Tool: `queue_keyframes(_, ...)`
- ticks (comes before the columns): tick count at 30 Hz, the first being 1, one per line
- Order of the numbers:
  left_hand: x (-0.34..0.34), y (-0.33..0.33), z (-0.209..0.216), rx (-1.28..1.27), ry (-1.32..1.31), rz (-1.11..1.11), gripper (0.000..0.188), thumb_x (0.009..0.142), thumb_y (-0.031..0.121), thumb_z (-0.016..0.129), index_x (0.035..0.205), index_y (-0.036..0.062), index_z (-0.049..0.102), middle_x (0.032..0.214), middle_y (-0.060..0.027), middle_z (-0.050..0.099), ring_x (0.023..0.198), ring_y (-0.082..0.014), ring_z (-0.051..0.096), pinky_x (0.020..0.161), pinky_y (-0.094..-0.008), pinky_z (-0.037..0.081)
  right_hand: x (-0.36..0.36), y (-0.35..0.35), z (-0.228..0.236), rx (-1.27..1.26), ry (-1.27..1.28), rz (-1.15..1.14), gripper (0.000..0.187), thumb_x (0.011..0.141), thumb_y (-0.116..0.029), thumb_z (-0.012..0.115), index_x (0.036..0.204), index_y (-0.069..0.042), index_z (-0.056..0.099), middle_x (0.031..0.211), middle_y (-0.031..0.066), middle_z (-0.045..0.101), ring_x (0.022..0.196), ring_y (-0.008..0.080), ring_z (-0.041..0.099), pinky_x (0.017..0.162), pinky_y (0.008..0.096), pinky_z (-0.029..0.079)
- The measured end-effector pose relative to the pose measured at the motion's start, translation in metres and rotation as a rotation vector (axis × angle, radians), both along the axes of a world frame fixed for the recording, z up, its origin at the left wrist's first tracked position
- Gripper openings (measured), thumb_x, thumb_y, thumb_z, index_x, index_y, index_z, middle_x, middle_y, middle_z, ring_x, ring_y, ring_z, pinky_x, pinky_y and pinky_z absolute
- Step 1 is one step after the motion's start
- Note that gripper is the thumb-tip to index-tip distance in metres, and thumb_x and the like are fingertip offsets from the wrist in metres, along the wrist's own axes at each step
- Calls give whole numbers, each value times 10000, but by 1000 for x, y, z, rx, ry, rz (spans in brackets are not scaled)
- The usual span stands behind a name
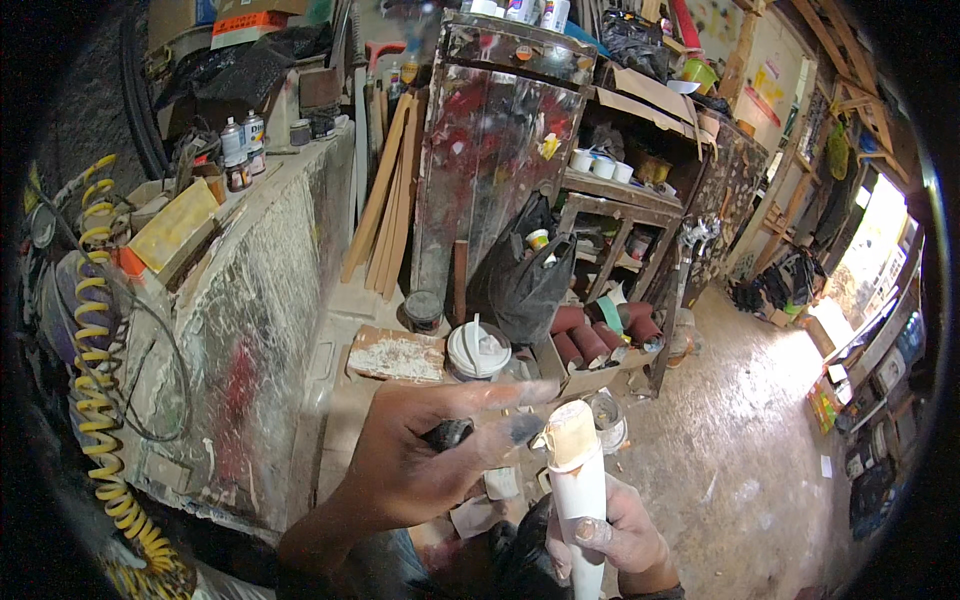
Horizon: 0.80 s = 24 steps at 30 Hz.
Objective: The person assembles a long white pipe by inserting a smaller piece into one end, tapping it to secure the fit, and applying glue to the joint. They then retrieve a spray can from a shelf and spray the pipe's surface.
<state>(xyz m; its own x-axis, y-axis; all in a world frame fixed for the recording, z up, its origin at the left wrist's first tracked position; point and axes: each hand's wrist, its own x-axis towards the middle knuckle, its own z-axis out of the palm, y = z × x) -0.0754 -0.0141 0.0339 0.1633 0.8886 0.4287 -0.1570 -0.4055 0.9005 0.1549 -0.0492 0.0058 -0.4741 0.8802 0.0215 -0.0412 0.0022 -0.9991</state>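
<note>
My right hand point(625, 535) is wrapped around a long white tapered piece point(578, 495), held upright in front of me. Its upper end carries a blunt cream-coloured cap or filling point(572, 433) with a ragged edge; I cannot make out what exactly the piece is. Just left of that end is my left hand point(420, 440), its index finger and thumb stretched out and apart with nothing between them. Pale dust coats the fingers, and the thumb tip is dark. Both fingertips come close to the cream end; whether the thumb touches it I cannot tell.
Beyond my hands stand a white tub point(480, 355), a white-smeared board point(395, 355) and a box of dark red rolls point(590, 345). A black plastic bag point(530, 275) leans against a paint-splashed cabinet point(495, 150). At left hangs a yellow coiled hose point(95, 400) beside a dusty bench point(250, 330).
</note>
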Motion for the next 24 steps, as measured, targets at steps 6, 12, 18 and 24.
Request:
queue_keyframes(6,-7,-5,2,60,50,-9,265,813,17,715,1067,-45,674,954,-166,704,816,-104,661,716,-253,527,-5,0,5,-66,9,0,485,893,-295,639,1154,67,449,820,122,591,608,181,590,540,306,501)
queue_keyframes(12,-5,-9,8,40,163,128,163,794,38,755,939,-17,706,768,-70,692,674,-54,601,584,-225,456,-9,-5,7,-109,38,23,464,896,-266,635,1150,68,438,802,123,576,617,191,595,545,320,510)
queue_keyframes(18,-8,-5,3,384,164,109,158,802,81,736,907,-5,656,796,-104,680,700,-131,640,619,-258,475,-2,-8,6,-253,197,125,465,851,-277,665,1055,96,477,752,138,548,538,203,563,493,317,489)
queue_keyframes(24,-27,11,1,598,257,-56,198,793,116,695,946,1,646,826,-119,684,745,-207,684,675,-300,511,4,-6,7,-418,235,265,508,837,-356,651,983,107,502,660,144,529,492,195,529,424,306,424)
